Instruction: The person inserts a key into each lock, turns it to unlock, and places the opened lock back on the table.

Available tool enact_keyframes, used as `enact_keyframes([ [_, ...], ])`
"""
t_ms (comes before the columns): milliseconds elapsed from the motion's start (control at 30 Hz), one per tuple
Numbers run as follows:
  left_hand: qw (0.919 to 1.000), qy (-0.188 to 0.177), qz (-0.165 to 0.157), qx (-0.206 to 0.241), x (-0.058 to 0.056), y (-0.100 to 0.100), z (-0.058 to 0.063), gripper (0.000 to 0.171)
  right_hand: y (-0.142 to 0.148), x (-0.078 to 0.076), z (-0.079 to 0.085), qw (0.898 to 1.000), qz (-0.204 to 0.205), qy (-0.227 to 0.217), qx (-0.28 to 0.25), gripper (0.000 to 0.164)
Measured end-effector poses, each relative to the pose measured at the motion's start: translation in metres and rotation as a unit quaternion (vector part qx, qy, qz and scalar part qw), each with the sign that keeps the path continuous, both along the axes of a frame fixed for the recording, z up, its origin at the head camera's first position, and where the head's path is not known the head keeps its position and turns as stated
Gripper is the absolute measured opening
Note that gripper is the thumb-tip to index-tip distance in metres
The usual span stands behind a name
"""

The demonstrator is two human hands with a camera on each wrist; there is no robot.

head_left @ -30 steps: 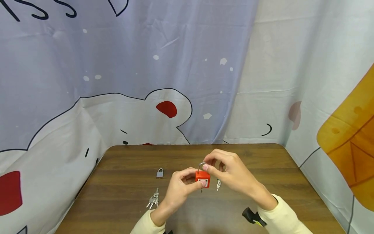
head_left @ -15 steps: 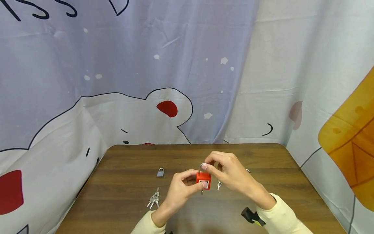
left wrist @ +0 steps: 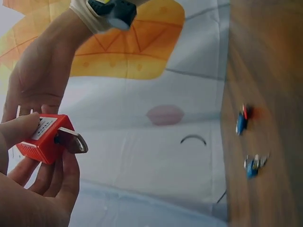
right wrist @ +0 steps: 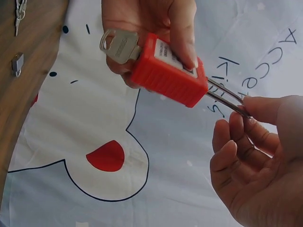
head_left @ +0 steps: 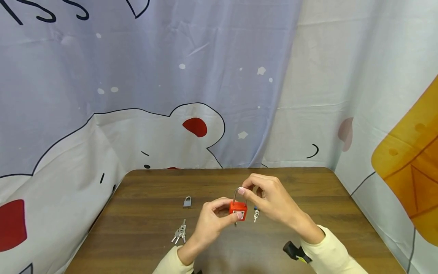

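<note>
A red padlock is raised over the table between both hands. My left hand grips its body, the thumb lying across the white label. At the top, my right hand pinches the bend of the metal shackle between thumb and fingers. A silver key sticks out of the keyhole at the padlock's lower end. Both shackle legs show above the body; whether one end is free of it, I cannot tell.
On the wooden table lie a small silver padlock and a bunch of keys to the left. Beyond my right hand are small keys by a blue item and a blue-and-red item. A printed curtain hangs behind.
The right hand has drawn the shackle slightly upward, so more of its legs shows above the red body. My left hand keeps nearly the same place.
</note>
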State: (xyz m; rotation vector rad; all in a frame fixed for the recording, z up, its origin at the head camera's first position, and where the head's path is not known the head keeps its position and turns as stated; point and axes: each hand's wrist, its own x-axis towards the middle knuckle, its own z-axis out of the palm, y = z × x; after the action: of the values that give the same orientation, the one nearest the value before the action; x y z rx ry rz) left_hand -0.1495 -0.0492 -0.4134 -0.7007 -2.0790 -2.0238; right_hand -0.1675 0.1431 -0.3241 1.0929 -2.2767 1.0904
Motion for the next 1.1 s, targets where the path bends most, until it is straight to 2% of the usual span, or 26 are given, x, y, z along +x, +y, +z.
enact_keyframes([
  [100, 0.9959, 0.06, 0.056, -0.037, -0.002, -0.001, 0.0, 0.024, 0.0, 0.001, -0.001, 1.0, -0.006, -0.005, -0.004, 0.011],
  [200, 0.9836, 0.124, 0.11, -0.071, -0.005, -0.002, -0.002, 0.023, -0.001, 0.003, -0.002, 1.0, -0.01, -0.012, -0.007, 0.013],
  [300, 0.9715, 0.169, 0.143, -0.086, -0.008, -0.002, -0.004, 0.022, -0.002, 0.005, -0.004, 1.0, -0.011, -0.019, -0.01, 0.014],
  [600, 0.9645, 0.207, 0.145, -0.076, -0.009, 0.006, -0.003, 0.024, -0.007, 0.011, -0.004, 0.999, 0.004, -0.033, -0.025, 0.016],
  [900, 0.972, 0.195, 0.113, -0.066, 0.012, 0.013, 0.024, 0.021, -0.013, 0.009, -0.005, 0.999, -0.007, -0.01, -0.042, 0.029],
  [1000, 0.9718, 0.201, 0.106, -0.063, 0.013, 0.014, 0.025, 0.022, -0.015, 0.008, -0.006, 0.999, -0.009, -0.009, -0.045, 0.03],
  [1100, 0.974, 0.195, 0.1, -0.057, 0.01, 0.014, 0.019, 0.025, -0.016, 0.007, -0.007, 0.999, -0.009, -0.006, -0.048, 0.029],
])
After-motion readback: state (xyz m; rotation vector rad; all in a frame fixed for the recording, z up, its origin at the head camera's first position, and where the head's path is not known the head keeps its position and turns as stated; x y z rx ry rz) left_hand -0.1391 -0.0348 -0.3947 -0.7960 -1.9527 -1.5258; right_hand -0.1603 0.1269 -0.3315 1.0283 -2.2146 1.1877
